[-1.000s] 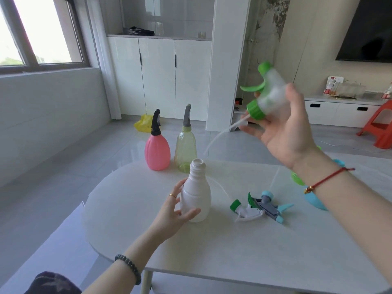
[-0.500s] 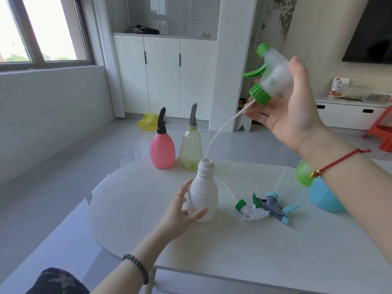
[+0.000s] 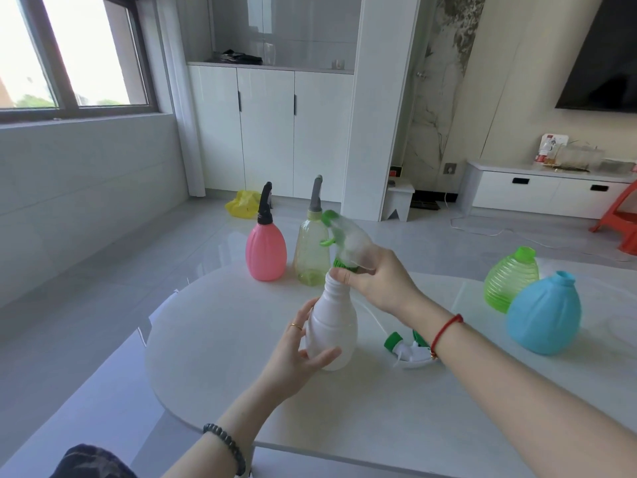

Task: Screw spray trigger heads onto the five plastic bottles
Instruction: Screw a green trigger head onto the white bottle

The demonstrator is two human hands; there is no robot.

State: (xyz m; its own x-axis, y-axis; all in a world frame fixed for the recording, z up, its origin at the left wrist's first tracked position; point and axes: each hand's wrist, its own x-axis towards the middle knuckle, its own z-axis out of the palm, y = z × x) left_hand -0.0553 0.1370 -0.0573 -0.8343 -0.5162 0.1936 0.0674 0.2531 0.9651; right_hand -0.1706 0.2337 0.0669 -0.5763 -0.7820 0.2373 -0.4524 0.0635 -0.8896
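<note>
A white bottle (image 3: 332, 326) stands upright on the white table (image 3: 379, 401), and my left hand (image 3: 298, 353) grips its lower body. My right hand (image 3: 381, 282) holds a clear-and-green trigger head (image 3: 346, 241) tilted just above the bottle's open neck; its tube is out of sight. At the table's far edge stand a pink bottle (image 3: 266, 251) and a yellow-green bottle (image 3: 312, 251), each with a spray head on. A green ribbed bottle (image 3: 510, 281) and a blue bottle (image 3: 544, 315) stand open-necked on the right.
A loose white-and-green trigger head (image 3: 405, 350) lies on the table just right of the white bottle, partly hidden by my right forearm. White cabinets, a low TV unit and an orange stool stand beyond the table.
My right hand has come down from head height with the trigger head to the white bottle's neck. The tube that hung in the air is no longer visible. My left hand stays on the bottle.
</note>
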